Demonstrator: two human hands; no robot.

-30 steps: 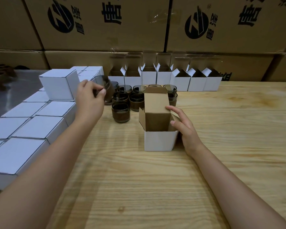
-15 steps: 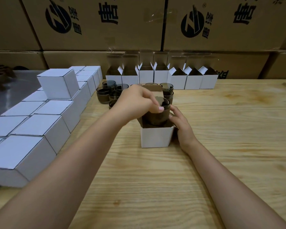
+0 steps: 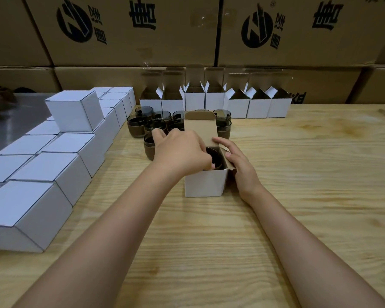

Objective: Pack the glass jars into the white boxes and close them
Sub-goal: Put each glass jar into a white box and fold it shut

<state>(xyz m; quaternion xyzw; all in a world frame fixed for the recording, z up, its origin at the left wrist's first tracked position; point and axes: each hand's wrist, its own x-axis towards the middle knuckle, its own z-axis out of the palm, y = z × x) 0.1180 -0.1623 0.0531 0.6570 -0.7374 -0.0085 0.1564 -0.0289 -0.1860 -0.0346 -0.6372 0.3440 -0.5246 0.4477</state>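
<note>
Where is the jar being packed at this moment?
Head view, centre: the jar sits inside the open white box, under the left hand; the right hand touches the box.

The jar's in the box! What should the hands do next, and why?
Probably the left hand should let go and lift out. The glass jar sits low inside the open white box with that hand's fingers curled on its rim, the right hand steadies the box, and the lid flap stands upright, not yet folded.
</note>
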